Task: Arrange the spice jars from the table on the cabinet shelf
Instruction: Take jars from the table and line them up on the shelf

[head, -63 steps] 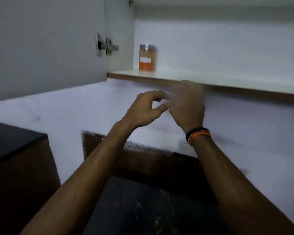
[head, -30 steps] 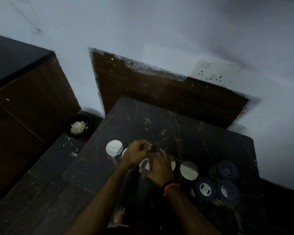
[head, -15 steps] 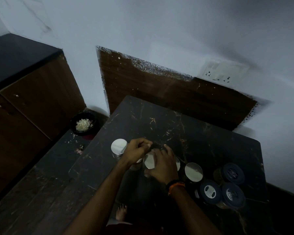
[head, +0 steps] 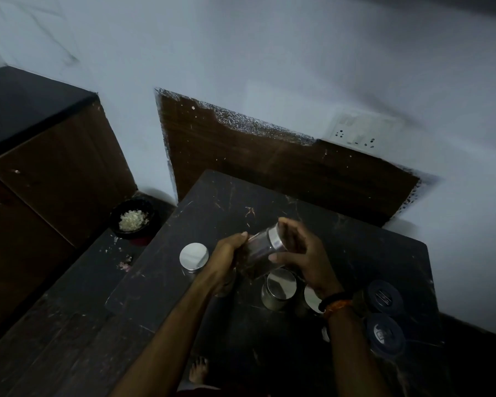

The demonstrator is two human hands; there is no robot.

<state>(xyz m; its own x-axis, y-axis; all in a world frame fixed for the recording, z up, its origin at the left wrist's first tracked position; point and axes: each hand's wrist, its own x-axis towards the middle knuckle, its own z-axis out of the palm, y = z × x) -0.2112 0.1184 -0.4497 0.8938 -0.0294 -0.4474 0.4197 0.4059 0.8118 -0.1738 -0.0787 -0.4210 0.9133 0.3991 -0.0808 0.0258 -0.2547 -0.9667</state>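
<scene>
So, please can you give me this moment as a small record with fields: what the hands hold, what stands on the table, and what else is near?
held jar: a steel-lidded jar, tilted, lifted off the table
left hand: grips the jar's lower body
right hand: fingers curled by the lid end
silver-lidded jars on table: one at left, one below the hands
dark-lidded jars: two at right
floor: black bowl with pale bits

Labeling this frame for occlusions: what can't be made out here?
Head view only, dim light:
- Held jar: contents unreadable, glass dark; its base is covered by the left hand.
- Right hand: its grip on the far side of the jar is hidden.
- Silver lid behind the right wrist: mostly covered.
- Dark-lidded jars: lid labels too small and dark.
- Cabinet shelf: out of frame.
</scene>
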